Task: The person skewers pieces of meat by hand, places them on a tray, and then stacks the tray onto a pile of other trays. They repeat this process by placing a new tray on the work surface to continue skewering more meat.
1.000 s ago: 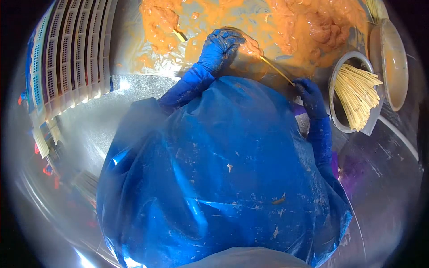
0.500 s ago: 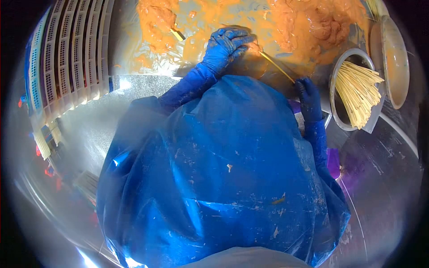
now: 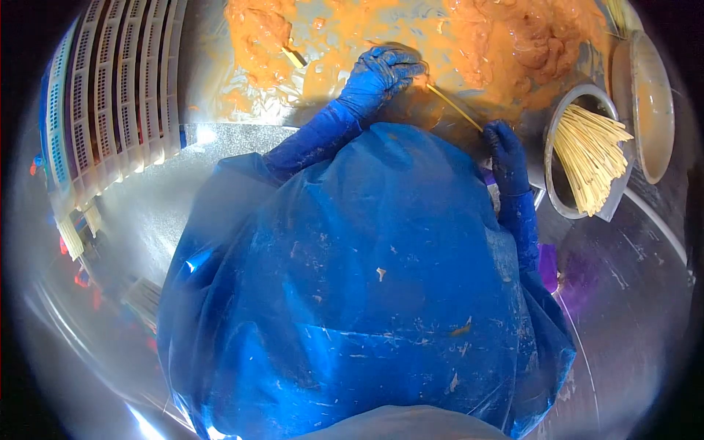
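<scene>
A thin wooden skewer (image 3: 455, 107) slants between my two blue-gloved hands over the near edge of the metal table. My right hand (image 3: 504, 150) is closed round its lower right end. At the other end, the fingers of my left hand (image 3: 380, 77) are curled together on a small piece of orange-coated raw meat (image 3: 424, 72), mostly hidden by the glove. The skewer's far tip meets this piece; how deep it goes in cannot be seen. Beyond the hands lie heaps of orange-marinated meat (image 3: 513, 44), with another heap (image 3: 257, 40) at the left.
A metal container (image 3: 551, 165) at the right holds a thick bunch of bare skewers (image 3: 590, 150). A round shallow pan (image 3: 655, 110) stands beside it. Stacked pale plastic crates (image 3: 125, 81) rise at the left. A small yellowish flat-ended piece (image 3: 295, 57) lies by the left heap.
My left hand's fingers have shifted slightly at the skewer's tip. My right hand keeps its grip, a little higher in view. The rest of the view has moved only slightly.
</scene>
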`<state>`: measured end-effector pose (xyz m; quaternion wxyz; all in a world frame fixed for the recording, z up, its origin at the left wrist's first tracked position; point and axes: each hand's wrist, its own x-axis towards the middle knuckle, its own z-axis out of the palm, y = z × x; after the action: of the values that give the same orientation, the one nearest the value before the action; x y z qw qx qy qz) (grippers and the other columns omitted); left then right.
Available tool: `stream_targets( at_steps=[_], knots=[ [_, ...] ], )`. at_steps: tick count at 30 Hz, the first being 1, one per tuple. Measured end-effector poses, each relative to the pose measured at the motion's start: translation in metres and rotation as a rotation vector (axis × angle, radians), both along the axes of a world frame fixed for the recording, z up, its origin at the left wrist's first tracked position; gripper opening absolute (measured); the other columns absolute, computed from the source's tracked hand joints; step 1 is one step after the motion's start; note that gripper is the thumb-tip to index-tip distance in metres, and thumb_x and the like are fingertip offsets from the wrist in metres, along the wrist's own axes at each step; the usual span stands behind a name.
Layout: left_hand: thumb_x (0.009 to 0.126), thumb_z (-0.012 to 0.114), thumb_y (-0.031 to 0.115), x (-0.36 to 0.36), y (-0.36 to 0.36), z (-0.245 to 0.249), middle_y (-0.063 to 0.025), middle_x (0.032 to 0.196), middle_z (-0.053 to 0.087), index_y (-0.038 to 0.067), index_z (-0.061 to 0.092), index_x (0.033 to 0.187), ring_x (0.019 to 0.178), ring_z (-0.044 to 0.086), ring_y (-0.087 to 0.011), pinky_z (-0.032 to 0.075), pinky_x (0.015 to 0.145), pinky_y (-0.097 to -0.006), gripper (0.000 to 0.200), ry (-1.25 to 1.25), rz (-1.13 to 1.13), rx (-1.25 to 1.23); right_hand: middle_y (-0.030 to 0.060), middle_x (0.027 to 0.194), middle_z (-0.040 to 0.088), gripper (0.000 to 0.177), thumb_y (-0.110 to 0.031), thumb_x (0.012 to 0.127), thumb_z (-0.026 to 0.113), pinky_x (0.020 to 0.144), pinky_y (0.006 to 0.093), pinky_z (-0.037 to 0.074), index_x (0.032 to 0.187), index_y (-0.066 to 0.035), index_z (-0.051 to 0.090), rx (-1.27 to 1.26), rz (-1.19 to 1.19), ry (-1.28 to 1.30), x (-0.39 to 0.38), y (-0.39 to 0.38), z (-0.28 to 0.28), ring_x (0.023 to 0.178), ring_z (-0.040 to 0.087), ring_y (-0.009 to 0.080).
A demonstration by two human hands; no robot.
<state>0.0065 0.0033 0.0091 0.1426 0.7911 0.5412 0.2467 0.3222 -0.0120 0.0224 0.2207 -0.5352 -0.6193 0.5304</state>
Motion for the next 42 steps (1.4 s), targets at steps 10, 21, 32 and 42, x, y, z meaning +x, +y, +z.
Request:
stream_targets(
  at_steps=[10,21,32,42],
  knots=[
    [0.078,0.067,0.014,0.002,-0.001,0.012,-0.0053,0.115,0.064,0.017,0.069,0.110,0.110,0.057,-0.0279,0.046,0.097,-0.0385,0.032,-0.032,-0.056,0.065,0.0018,0.083,0.058,0.013,-0.013,0.095,0.056,0.071,0.0269,0.043,0.095,-0.001,0.062,0.210,0.087,-0.073,-0.008,0.009,0.006,0.079,0.053,0.0106],
    [0.078,0.067,0.013,0.003,-0.002,0.011,-0.0050,0.116,0.064,0.017,0.068,0.112,0.110,0.056,-0.0287,0.046,0.096,-0.0400,0.034,-0.053,-0.025,0.047,0.0136,0.103,0.062,0.022,-0.016,0.088,0.060,0.084,0.0405,0.049,0.107,-0.006,0.063,0.234,0.192,-0.235,0.023,0.012,-0.007,0.095,0.060,0.0322],
    [0.081,0.062,0.022,0.001,-0.001,0.002,-0.0011,0.122,0.062,0.025,0.067,0.115,0.115,0.054,-0.0242,0.043,0.099,-0.0388,0.034,0.019,-0.025,0.020,-0.0003,0.079,0.055,0.013,-0.013,0.094,0.057,0.062,0.0240,0.038,0.093,-0.002,0.064,0.308,0.166,-0.139,0.007,0.015,-0.006,0.069,0.046,0.0085],
    [0.079,0.064,0.019,0.001,0.000,0.003,-0.0021,0.120,0.063,0.022,0.068,0.112,0.113,0.055,-0.0248,0.044,0.097,-0.0382,0.034,-0.027,-0.063,0.057,0.0142,0.099,0.064,0.026,-0.025,0.093,0.058,0.084,0.0371,0.047,0.101,-0.001,0.065,0.241,0.244,-0.180,0.004,0.034,-0.015,0.094,0.061,0.0288]
  ],
)
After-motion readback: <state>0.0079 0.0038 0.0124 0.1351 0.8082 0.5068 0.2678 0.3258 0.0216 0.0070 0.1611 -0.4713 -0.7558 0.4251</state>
